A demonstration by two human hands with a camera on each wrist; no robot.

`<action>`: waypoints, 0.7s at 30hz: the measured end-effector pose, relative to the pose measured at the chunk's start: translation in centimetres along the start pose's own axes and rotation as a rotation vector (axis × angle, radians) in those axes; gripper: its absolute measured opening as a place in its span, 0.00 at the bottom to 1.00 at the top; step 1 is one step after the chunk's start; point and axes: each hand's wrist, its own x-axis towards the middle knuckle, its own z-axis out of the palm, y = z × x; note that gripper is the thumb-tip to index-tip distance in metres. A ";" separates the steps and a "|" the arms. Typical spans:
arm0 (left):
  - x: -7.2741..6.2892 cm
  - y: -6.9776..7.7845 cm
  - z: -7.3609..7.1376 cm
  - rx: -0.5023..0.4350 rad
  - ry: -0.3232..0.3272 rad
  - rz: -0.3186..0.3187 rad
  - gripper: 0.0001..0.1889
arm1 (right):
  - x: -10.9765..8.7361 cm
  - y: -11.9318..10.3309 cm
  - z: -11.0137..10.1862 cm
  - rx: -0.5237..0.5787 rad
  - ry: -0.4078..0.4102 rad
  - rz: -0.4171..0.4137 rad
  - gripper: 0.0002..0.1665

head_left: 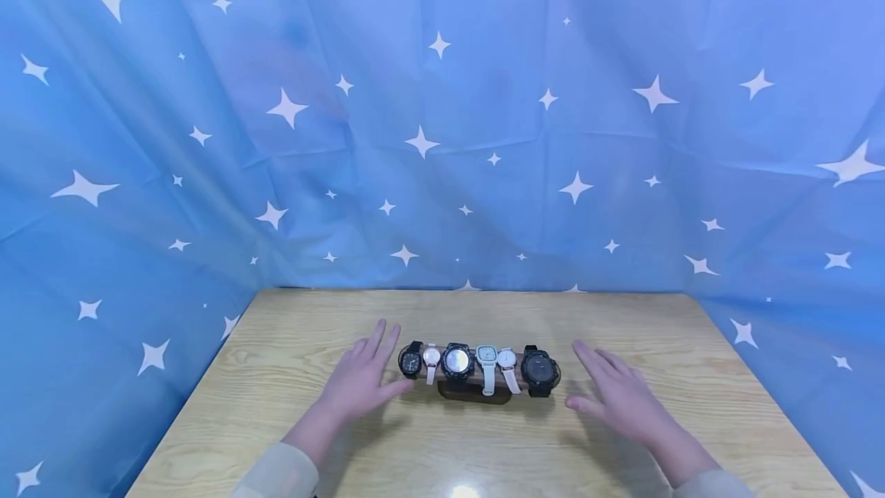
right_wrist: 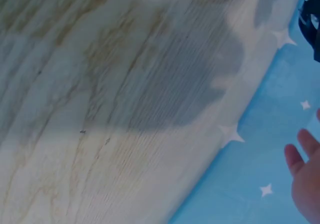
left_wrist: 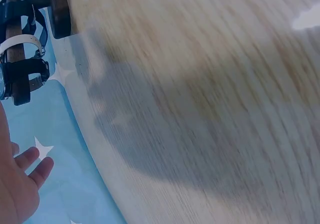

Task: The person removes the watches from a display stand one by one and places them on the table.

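Six is avoided here: several wristwatches hang side by side on a dark wooden watch stand (head_left: pixel 475 393) in the middle of the table. From left to right come a small black watch (head_left: pixel 411 362), a white-strapped watch (head_left: pixel 432 357), a black watch with a bright face (head_left: pixel 457 360), a pale square watch (head_left: pixel 487 356), another white-strapped watch (head_left: pixel 508 360) and a large black watch (head_left: pixel 539 368). My left hand (head_left: pixel 361 383) is spread at the stand's left end, thumb near the small black watch. My right hand (head_left: pixel 618 396) is spread off the right end. Neither holds anything.
The stand rests on a light wooden table (head_left: pixel 290 344). Behind it and along the sides hangs a blue curtain (head_left: pixel 484 175) with white stars. A bright light reflection (head_left: pixel 465 491) shows at the table's near edge.
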 end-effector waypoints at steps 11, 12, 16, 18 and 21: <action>0.6 0.4 -0.1 -0.164 -0.008 -0.027 0.52 | 1.1 -0.3 0.5 0.173 -0.010 -0.035 0.51; 0.7 0.5 -0.1 -0.195 -0.010 -0.029 0.52 | 1.3 -0.4 0.5 0.179 -0.011 -0.040 0.51; 1.1 0.5 0.0 -0.324 -0.022 -0.022 0.51 | 1.7 -0.8 0.5 0.197 -0.015 -0.046 0.51; 1.3 0.6 0.2 -0.372 -0.033 -0.019 0.50 | 1.8 -1.0 0.5 0.204 -0.018 -0.046 0.52; 1.6 0.8 0.3 -0.424 -0.052 -0.005 0.49 | 1.9 -1.1 0.5 0.213 -0.014 -0.052 0.52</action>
